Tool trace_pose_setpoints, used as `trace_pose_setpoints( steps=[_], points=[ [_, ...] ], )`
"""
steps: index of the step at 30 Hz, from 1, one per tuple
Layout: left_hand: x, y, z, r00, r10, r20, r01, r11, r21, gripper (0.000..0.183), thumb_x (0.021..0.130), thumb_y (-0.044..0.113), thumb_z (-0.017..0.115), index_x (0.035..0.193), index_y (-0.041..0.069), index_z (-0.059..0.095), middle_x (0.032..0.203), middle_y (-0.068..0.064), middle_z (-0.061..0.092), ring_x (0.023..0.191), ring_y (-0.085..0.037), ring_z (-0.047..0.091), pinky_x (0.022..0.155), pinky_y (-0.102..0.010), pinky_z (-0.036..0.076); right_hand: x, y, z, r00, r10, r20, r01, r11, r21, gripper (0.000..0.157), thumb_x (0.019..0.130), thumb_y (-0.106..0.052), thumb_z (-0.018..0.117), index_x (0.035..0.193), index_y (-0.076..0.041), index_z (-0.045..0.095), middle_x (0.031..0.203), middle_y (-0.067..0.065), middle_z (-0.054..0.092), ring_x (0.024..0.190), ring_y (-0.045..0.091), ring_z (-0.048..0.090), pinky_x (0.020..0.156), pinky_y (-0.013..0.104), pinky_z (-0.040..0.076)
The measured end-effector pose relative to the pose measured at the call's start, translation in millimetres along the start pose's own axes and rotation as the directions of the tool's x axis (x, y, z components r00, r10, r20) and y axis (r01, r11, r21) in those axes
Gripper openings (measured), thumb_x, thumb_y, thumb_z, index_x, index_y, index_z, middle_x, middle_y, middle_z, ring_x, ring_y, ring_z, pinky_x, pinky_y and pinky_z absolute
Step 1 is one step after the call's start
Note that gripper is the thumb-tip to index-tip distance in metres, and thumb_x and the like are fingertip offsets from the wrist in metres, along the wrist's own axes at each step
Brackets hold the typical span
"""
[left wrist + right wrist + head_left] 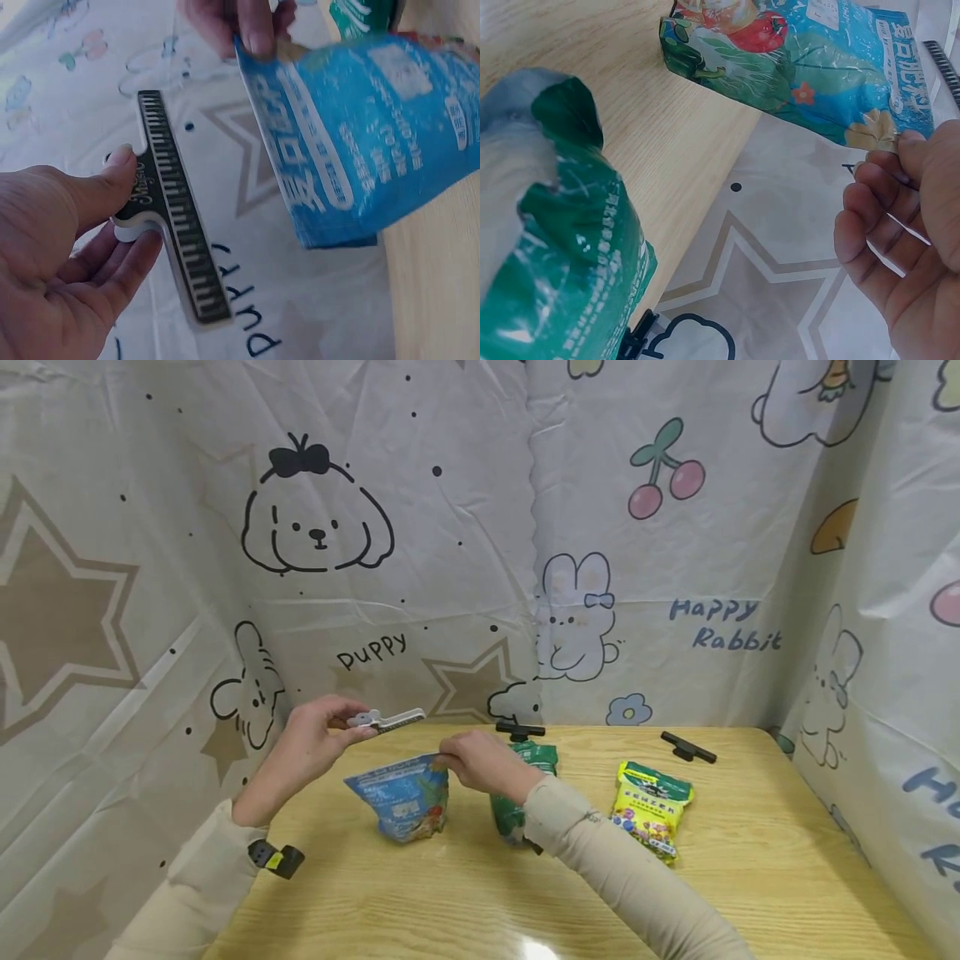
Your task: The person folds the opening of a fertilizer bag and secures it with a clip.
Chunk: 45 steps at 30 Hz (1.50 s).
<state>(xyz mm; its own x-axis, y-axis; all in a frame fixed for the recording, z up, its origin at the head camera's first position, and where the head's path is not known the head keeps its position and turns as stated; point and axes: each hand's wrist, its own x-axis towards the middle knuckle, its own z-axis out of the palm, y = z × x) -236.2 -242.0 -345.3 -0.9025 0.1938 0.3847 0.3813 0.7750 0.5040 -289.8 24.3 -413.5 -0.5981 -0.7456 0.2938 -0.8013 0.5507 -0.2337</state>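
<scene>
My left hand (311,747) pinches a long sealing clip (386,720) by its handles; its face is black with a piano-key pattern and white edges (176,195). The clip is held above and left of the blue bag's top edge, apart from it. My right hand (480,764) pinches the top corner of this blue plastic bag (408,802) between thumb and forefinger, the other fingers loosely bent (885,187). The bag stands upright on the table, leaning a little, with vegetables printed on its lower part (757,60). Its top edge looks flat and straight.
Behind my right forearm stands a green bag (510,810), partly hidden, with a black clip (520,729) just behind it. To the right lies a yellow and green bag (652,814), and another black clip (688,748) lies farther back. A printed cloth (465,527) hangs around the wooden table (420,902).
</scene>
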Motion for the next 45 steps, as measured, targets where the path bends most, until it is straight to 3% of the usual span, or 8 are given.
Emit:
trace_pose_setpoints(
  steps=[4,9,18,23,26,35,45],
  points=[
    [-5.4,9.5,1.9,0.994,0.103,-0.032,-0.103,0.995,0.008,0.018,0.088,0.014,0.079,0.105,0.009,0.074,0.094,-0.005,0.070,0.083,-0.017,0.067,0.067,-0.024,0.052,-1,0,0.3,1.000,0.005,-0.019,-0.005,1.000,-0.003,0.033,0.106,-0.026,0.055,0.076,-0.014,0.060,0.061,-0.007,0.045,0.052,0.004,0.035,0.053,0.018,0.029],
    [-11.0,15.0,4.4,0.973,0.214,-0.082,-0.214,0.977,0.014,0.014,0.084,0.010,0.082,0.097,0.010,0.076,0.084,-0.001,0.067,0.073,-0.009,0.061,0.061,-0.021,0.050,-1,1,1.2,0.999,0.006,-0.032,-0.006,1.000,0.008,0.033,0.106,-0.027,0.055,0.079,-0.010,0.065,0.061,-0.007,0.046,0.051,0.003,0.035,0.053,0.018,0.029],
    [-17.7,14.3,8.0,0.935,0.318,-0.155,-0.312,0.948,0.066,0.010,0.079,0.006,0.085,0.086,0.009,0.078,0.076,0.001,0.067,0.061,0.000,0.049,0.053,-0.019,0.042,-2,1,1.7,0.999,-0.002,-0.042,0.003,1.000,0.015,0.032,0.105,-0.026,0.056,0.077,-0.011,0.063,0.061,-0.007,0.046,0.051,0.003,0.036,0.053,0.018,0.030],
    [-19.0,9.2,13.2,0.901,0.394,-0.183,-0.377,0.918,0.120,0.010,0.076,0.003,0.086,0.078,0.009,0.078,0.070,0.000,0.068,0.055,-0.002,0.053,0.050,-0.015,0.040,-2,1,2.9,0.999,-0.004,-0.052,0.004,1.000,0.000,0.030,0.105,-0.025,0.056,0.076,-0.017,0.059,0.061,-0.007,0.048,0.051,0.003,0.036,0.053,0.018,0.030],
    [-20.1,6.1,16.8,0.889,0.418,-0.187,-0.397,0.907,0.140,0.011,0.073,0.001,0.087,0.075,0.008,0.078,0.068,-0.001,0.068,0.054,-0.005,0.056,0.049,-0.014,0.040,-2,1,3.1,0.999,-0.003,-0.048,0.003,1.000,-0.001,0.029,0.105,-0.025,0.056,0.078,-0.017,0.060,0.062,-0.007,0.050,0.052,0.003,0.037,0.054,0.018,0.031],
    [-19.9,0.9,26.7,0.904,0.399,-0.155,-0.374,0.912,0.166,0.011,0.074,0.002,0.087,0.074,0.008,0.078,0.067,-0.001,0.067,0.055,-0.007,0.058,0.048,-0.018,0.042,-2,-2,-0.4,0.999,-0.010,-0.043,0.010,1.000,0.002,0.027,0.105,-0.023,0.056,0.080,-0.016,0.060,0.066,-0.005,0.056,0.055,0.004,0.040,0.056,0.019,0.033],
    [-20.6,-1.5,38.5,0.919,0.359,-0.163,-0.341,0.931,0.129,0.009,0.075,0.003,0.086,0.075,0.007,0.079,0.070,-0.002,0.070,0.056,-0.007,0.060,0.049,-0.018,0.042,-2,-1,2.5,1.000,0.009,-0.005,-0.009,1.000,-0.005,0.024,0.106,-0.024,0.055,0.083,-0.017,0.061,0.071,-0.005,0.060,0.057,0.005,0.044,0.057,0.020,0.037]
  ],
)
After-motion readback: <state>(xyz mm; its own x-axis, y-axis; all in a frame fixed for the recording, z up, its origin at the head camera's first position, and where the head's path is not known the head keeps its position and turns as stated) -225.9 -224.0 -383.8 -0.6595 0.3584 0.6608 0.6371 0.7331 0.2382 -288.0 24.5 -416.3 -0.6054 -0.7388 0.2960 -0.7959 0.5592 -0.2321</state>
